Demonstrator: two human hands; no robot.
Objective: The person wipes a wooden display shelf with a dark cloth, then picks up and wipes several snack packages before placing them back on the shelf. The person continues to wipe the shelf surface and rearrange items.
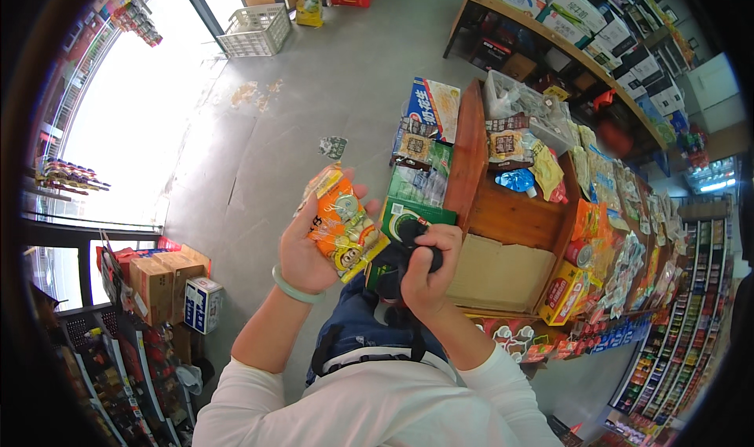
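Observation:
An orange and yellow plastic snack packet point(344, 226) with cartoon figures and writing lies tilted across the palm of my left hand point(301, 261). The thumb presses on its edge and the fingers curl behind it. My right hand point(433, 276) is closed around a dark object point(392, 261), partly hidden by the fingers. It looks like bunched black cloth, but I cannot tell exactly. Just beyond that hand is a green box point(400, 211) bearing a printed code. Both hands are in front of my body, the packet above the floor and the right hand beside a wooden display stand point(471, 152).
Cardboard point(500, 273) lines one compartment of the stand. Brown snack bags point(508, 146), spouted pouches point(515, 180) and a yellow box point(565, 291) sit around it. At left are stacked cartons point(156, 285). A white plastic crate point(256, 31) stands near the doorway. Stocked shelves point(677, 311) line the right.

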